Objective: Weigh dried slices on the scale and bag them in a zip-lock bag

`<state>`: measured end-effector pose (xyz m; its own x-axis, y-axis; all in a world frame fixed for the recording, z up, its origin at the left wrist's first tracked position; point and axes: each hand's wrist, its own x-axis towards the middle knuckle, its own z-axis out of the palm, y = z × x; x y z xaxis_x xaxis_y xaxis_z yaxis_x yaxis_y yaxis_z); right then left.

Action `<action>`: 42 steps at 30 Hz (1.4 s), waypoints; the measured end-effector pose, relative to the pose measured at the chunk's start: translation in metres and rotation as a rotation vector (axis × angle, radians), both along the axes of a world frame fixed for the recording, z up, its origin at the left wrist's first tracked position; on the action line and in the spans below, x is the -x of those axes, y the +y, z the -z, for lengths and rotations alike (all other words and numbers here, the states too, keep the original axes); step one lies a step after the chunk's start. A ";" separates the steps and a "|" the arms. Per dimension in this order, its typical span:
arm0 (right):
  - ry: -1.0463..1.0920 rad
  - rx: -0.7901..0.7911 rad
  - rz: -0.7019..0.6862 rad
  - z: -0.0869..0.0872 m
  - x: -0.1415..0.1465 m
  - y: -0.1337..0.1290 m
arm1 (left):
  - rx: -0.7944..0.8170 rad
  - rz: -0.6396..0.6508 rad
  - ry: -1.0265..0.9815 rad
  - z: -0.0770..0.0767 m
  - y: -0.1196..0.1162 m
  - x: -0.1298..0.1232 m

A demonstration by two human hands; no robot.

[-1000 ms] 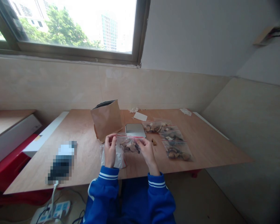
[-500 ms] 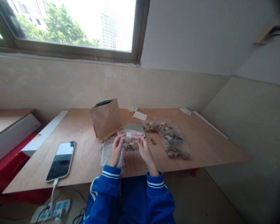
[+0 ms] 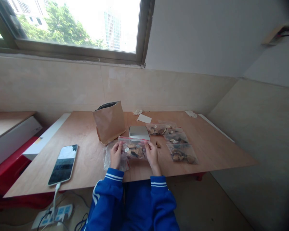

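Between my hands a clear zip bag [image 3: 135, 151] with a red seal strip is stretched flat, holding brown dried pieces and a small white label. My left hand [image 3: 116, 154] pinches its left edge; my right hand [image 3: 151, 155] pinches the right edge. Just beyond the bag lies a flat silver-topped device like a small scale [image 3: 139, 132], partly covered by the bag. Under and beside my left hand are empty clear bags [image 3: 108, 158]. One loose brown dried piece [image 3: 158, 145] rests on the table to the right of my right hand.
Filled zip bags [image 3: 182, 154] lie at the right. An open brown paper bag [image 3: 110, 123] stands at the back left. A phone [image 3: 63, 165] on a charging cable lies at the left of the wooden table [image 3: 89, 160]. A white card [image 3: 144, 118] is at the back.
My hands have spread apart slightly, pulling the zip bag taut. Its red-striped top now lies straight and its contents and label show more clearly.
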<state>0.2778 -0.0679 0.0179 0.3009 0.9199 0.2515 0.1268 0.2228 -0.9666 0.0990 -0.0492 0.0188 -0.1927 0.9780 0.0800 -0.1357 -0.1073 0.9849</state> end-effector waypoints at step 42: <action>-0.028 -0.059 0.244 0.031 -0.016 -0.002 | -0.109 -0.051 0.095 0.016 0.003 -0.001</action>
